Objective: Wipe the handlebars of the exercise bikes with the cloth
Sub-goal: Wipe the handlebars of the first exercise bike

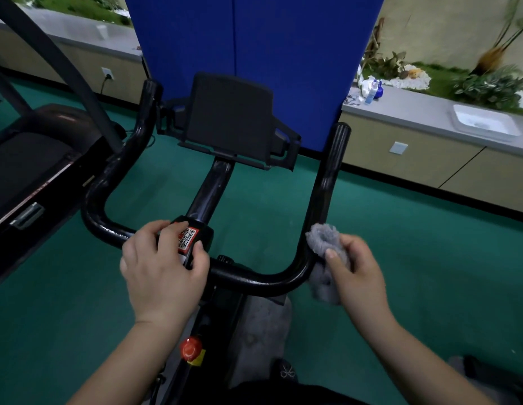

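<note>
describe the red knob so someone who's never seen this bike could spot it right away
Start at the black U-shaped handlebar and follow the bike's black frame down toward the rider, between the person's forearms. The round red knob sits there above a yellow tag. It is the only round red part; the other red is a flat label higher up.

left hand (163,268): bare, no sleeve | right hand (360,267): bare, no sleeve
</note>
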Demonstrator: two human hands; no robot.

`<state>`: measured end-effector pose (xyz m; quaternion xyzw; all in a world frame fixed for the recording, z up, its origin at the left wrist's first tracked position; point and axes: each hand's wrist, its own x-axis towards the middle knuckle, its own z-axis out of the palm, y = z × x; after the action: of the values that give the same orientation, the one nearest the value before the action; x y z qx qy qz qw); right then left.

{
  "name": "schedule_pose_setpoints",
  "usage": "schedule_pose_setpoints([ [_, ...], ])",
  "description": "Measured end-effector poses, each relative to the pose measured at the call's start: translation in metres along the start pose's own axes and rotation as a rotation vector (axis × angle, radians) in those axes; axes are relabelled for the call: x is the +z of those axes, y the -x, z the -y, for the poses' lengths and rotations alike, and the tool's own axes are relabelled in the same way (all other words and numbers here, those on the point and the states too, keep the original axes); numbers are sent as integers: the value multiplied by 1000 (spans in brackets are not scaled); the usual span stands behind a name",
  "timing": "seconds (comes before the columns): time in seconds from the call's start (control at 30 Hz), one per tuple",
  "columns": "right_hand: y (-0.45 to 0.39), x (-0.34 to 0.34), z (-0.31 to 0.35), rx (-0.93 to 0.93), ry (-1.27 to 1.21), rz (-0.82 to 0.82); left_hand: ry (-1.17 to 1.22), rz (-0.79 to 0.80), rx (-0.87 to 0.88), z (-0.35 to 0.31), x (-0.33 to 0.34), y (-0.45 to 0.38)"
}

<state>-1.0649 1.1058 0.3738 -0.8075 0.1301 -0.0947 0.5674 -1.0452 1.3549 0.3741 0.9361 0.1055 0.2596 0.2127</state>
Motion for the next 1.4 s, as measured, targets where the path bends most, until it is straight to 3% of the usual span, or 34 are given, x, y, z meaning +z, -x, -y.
schedule_pose_setpoints([
  [0.13,-38,-17,33,-312,217,-125,2,17,7,2,0,0],
  [0.2,-57,-15,45,-467,423,-20,4,16,9,3,0,0],
  [0.3,-65,-5,35,-737,722,277,9,23,7,4,0,0],
  [0.47,-94,-12,48,-906,930,422,14,23,16,5,0,0],
  [0.63,-160,-17,84,-1030,1260,368,4,12,26,6,0,-1],
  [0.87,-180,-15,97,-1037,1367,436,0,9,41,7,2,-1],
  [1.03,-151,-7,87,-962,1281,686,2,-8,42,9,3,0],
  [1.2,-110,7,80,-740,1153,825,1,-13,52,10,4,0],
  [1.3,-74,15,80,-691,1107,956,-4,-20,58,9,4,0],
  [1.4,-52,21,80,-639,1111,973,-5,-23,57,8,5,1],
])
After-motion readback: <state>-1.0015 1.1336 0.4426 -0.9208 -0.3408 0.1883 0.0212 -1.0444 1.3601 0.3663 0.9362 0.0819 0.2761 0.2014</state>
